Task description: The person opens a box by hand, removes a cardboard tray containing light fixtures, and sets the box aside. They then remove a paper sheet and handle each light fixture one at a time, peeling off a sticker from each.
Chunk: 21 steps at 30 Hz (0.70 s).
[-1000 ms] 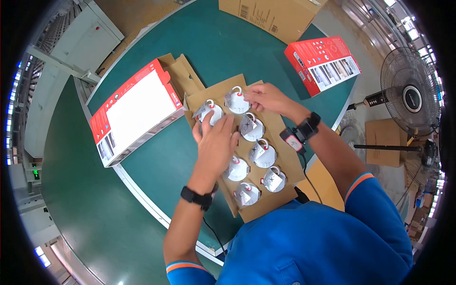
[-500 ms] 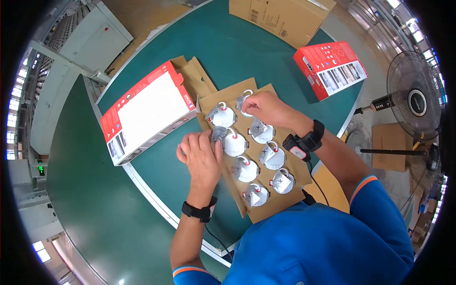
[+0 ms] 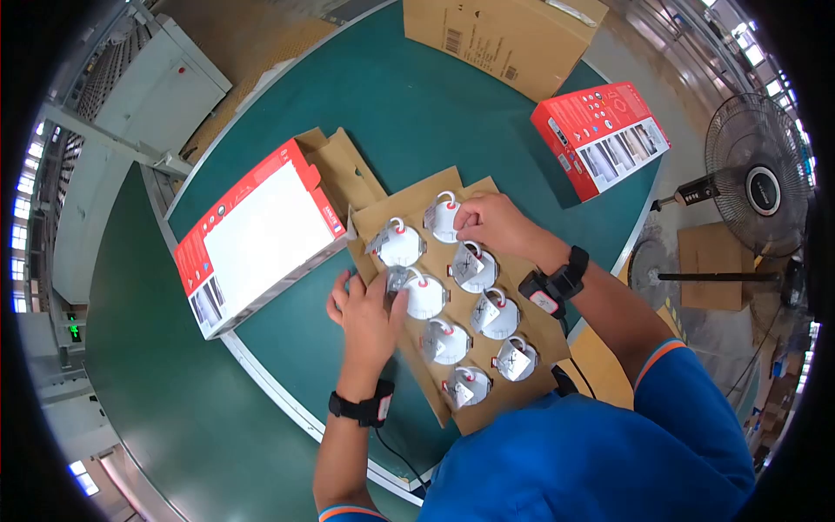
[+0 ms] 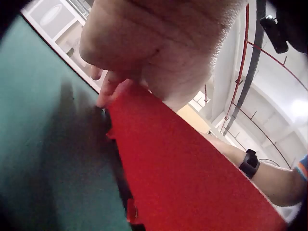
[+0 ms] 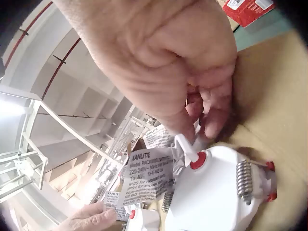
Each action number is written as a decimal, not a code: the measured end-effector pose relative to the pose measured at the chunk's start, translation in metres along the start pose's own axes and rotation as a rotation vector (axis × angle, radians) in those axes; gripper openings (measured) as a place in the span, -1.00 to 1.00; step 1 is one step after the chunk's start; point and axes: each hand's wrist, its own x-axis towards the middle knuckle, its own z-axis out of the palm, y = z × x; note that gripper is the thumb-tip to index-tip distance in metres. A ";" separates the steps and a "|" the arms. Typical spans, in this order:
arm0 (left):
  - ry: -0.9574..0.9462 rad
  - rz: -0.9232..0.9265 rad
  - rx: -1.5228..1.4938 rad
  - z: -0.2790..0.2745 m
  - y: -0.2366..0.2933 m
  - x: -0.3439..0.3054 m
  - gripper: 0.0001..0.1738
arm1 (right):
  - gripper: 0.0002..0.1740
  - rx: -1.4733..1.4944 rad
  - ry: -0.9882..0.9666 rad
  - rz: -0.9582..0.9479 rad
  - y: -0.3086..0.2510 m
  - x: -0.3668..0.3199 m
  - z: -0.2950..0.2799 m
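Note:
An opened cardboard box (image 3: 557, 339) carries two rows of white downlights (image 3: 496, 319) with silver printed labels (image 5: 144, 180) and spring clips (image 5: 244, 182). At the far end, my right hand (image 3: 497, 228) pinches the edge of one downlight (image 3: 444, 223); its curled fingers show behind a nearer downlight (image 5: 207, 192) in the right wrist view. My left hand (image 3: 367, 320) rests at the box's left side, fingers over the rim and thumb by a downlight (image 3: 424, 298). From the left wrist, the box's red outer wall (image 4: 178, 159) runs below that hand.
A red carton (image 3: 261, 235) with a large white panel and a raised cardboard flap (image 3: 348, 165) lies to the left. Another red carton (image 3: 600, 139) stands back right, near a brown carton (image 3: 496, 43). A fan (image 3: 757, 187) stands beyond the green table (image 3: 435, 113).
My left hand has moved from over the far-left downlights to the box's left edge, uncovering them. My right hand has stayed at the far-right downlight, its fingers closing in at the edge.

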 end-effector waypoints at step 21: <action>-0.027 -0.031 -0.045 0.004 -0.001 0.007 -0.34 | -0.84 -0.380 -0.124 -0.225 -0.036 0.021 0.047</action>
